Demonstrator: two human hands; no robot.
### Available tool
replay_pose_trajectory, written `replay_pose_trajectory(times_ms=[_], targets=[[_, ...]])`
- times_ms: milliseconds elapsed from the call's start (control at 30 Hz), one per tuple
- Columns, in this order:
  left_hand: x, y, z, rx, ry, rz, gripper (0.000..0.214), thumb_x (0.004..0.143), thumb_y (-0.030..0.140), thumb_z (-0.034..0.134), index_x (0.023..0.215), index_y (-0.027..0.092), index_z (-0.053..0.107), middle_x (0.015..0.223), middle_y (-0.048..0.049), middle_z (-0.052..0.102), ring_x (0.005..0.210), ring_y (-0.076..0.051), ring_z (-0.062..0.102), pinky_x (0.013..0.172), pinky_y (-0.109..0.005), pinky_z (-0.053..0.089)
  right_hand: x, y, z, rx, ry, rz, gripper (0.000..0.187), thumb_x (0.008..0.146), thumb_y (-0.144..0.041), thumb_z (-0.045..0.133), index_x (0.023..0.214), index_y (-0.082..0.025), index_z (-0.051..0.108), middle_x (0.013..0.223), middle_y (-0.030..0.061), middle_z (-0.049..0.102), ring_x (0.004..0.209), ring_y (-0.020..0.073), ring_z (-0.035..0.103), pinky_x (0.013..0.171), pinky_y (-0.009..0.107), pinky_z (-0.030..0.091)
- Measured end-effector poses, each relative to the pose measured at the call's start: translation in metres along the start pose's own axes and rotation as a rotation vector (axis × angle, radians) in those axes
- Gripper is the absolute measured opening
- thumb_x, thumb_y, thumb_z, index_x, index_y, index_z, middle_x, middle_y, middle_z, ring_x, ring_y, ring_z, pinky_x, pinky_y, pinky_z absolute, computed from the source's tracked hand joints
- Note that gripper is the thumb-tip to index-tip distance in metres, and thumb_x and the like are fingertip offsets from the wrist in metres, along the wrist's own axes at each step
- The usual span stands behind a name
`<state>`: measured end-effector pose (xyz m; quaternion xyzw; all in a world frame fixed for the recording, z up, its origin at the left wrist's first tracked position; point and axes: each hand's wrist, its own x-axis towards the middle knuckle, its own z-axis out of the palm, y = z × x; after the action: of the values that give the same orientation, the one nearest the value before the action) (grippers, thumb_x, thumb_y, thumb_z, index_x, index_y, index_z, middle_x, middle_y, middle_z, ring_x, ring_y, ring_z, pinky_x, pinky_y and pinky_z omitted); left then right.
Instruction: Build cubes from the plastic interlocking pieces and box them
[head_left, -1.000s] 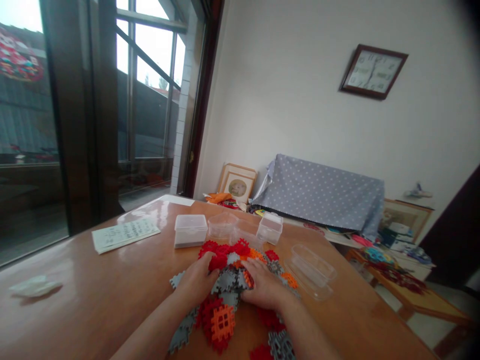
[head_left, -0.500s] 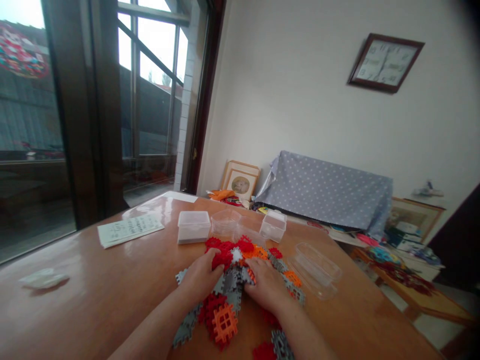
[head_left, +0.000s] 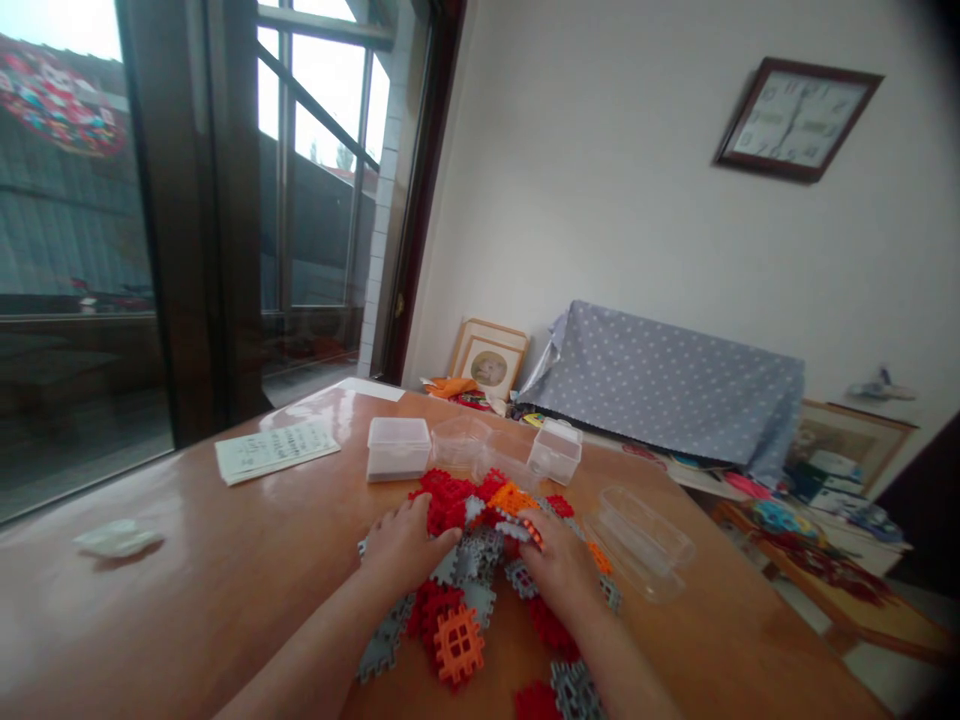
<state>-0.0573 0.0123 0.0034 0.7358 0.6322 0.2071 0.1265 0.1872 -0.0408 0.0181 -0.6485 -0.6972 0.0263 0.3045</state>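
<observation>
A heap of flat interlocking plastic tiles [head_left: 480,545] in red, orange and grey lies on the wooden table [head_left: 225,580]. My left hand [head_left: 405,550] rests palm down on the heap's left side, fingers stretched toward red tiles. My right hand [head_left: 562,565] lies on the right side, fingers bent over grey and orange tiles; whether it grips one is hidden. An orange grid tile [head_left: 459,645] lies between my forearms.
Behind the heap stand a lidded clear box [head_left: 398,448], two open clear tubs [head_left: 459,443] and a small clear box [head_left: 556,452]. Clear lids [head_left: 641,540] lie to the right. A printed sheet [head_left: 276,449] and a crumpled tissue [head_left: 116,538] lie to the left.
The view has tilted up and shifted left. Both hands stayed on the heap and slid slightly; the right hand has moved a little to the right over the tiles.
</observation>
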Motion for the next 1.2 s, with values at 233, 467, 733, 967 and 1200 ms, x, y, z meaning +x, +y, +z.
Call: replay_pose_trajectory(times_ms=[233,467,733,967,1200], targets=[[0.002,0.002,0.012,-0.183,0.025,0.115,0.068,0.085,0.052,0.058,0.142,0.016,0.045,0.139,-0.0159,0.059,0.129,-0.032,0.054,0.105,-0.04,0.041,0.002,0.011,-0.008,0.695,0.145,0.278,0.034,0.079,-0.036,0.06,0.107,-0.019,0.07,0.085,0.0027,0.074,0.075,0.0219,0.065,0.068,0.03,0.05],[-0.001,0.009,0.02,-0.386,0.016,0.223,0.057,0.089,0.038,0.055,0.141,0.017,0.047,0.14,-0.0149,0.059,0.129,-0.029,0.055,0.105,-0.04,0.043,0.001,-0.007,0.003,1.108,0.122,0.449,0.057,0.078,-0.047,0.071,0.131,-0.029,0.059,0.106,0.0031,0.075,0.091,0.0241,0.071,0.078,0.035,0.056],[0.003,0.011,0.02,-0.622,0.062,0.305,0.053,0.089,0.032,0.057,0.141,0.024,0.048,0.14,-0.0078,0.06,0.129,-0.024,0.055,0.11,-0.038,0.04,0.007,0.028,0.004,0.583,0.266,0.406,0.069,0.078,-0.055,0.067,0.138,-0.025,0.055,0.141,0.0088,0.059,0.126,0.0293,0.057,0.103,0.04,0.047],[0.008,0.007,0.014,-0.458,0.161,0.119,0.056,0.091,0.039,0.052,0.142,0.016,0.044,0.141,-0.0135,0.056,0.131,-0.026,0.052,0.111,-0.038,0.037,0.014,0.051,-0.008,0.193,0.129,0.288,0.074,0.084,-0.064,0.057,0.144,-0.022,0.05,0.145,0.0141,0.055,0.133,0.033,0.051,0.11,0.047,0.037],[-0.001,0.012,0.007,-0.176,0.047,0.06,0.087,0.078,0.067,0.061,0.148,0.021,0.041,0.156,-0.0162,0.039,0.14,-0.036,0.041,0.113,-0.046,0.033,0.052,0.041,0.016,0.044,-0.043,0.194,0.068,0.085,-0.064,0.055,0.136,-0.018,0.057,0.139,0.0171,0.059,0.128,0.0341,0.055,0.105,0.045,0.041]])
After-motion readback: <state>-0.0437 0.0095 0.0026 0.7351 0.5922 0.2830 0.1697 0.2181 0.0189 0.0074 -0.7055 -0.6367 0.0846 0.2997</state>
